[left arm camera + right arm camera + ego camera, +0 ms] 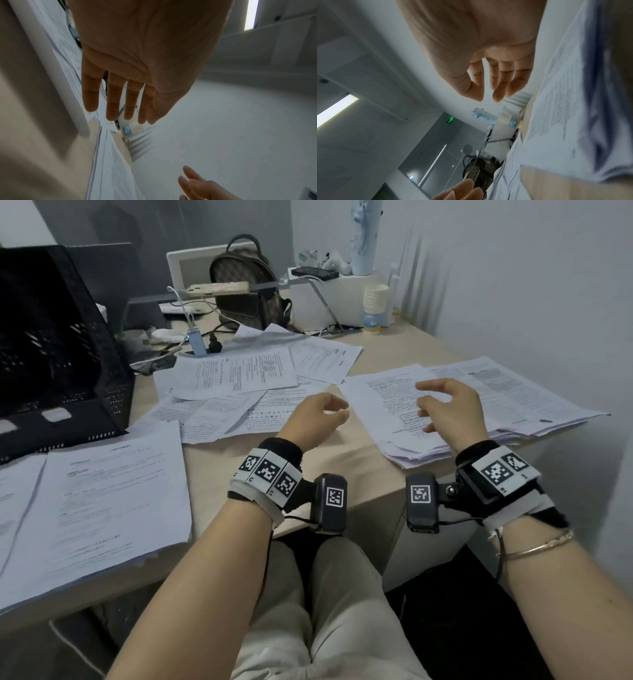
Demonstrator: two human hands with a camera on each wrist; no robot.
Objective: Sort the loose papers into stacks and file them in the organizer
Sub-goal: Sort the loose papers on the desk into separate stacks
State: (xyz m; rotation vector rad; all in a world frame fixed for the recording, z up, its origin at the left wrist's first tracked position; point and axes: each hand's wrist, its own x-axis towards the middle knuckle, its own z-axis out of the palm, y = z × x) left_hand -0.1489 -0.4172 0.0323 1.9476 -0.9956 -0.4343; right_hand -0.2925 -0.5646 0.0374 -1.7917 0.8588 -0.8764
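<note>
Printed white papers lie scattered over the beige desk [222, 467]. A loose heap of sheets [239, 378] sits in the middle, a stack [397, 412] lies at the right, and another stack [102, 501] rests near the front left. The black mesh organizer [58, 344] stands at the far left. My left hand [318, 414] hovers over the desk between the heap and the right stack, fingers relaxed and holding nothing. My right hand [445, 405] hangs just above the right stack with fingers loosely spread, also empty. In the wrist views both palms [137, 54] [479, 47] are bare.
A patterned backpack [246, 292], a phone on a stand [219, 288], cables and a charger [197, 340] crowd the back of the desk. A white box with a stack of paper cups [375, 302] stands at the back right. The wall [513, 285] is close on the right.
</note>
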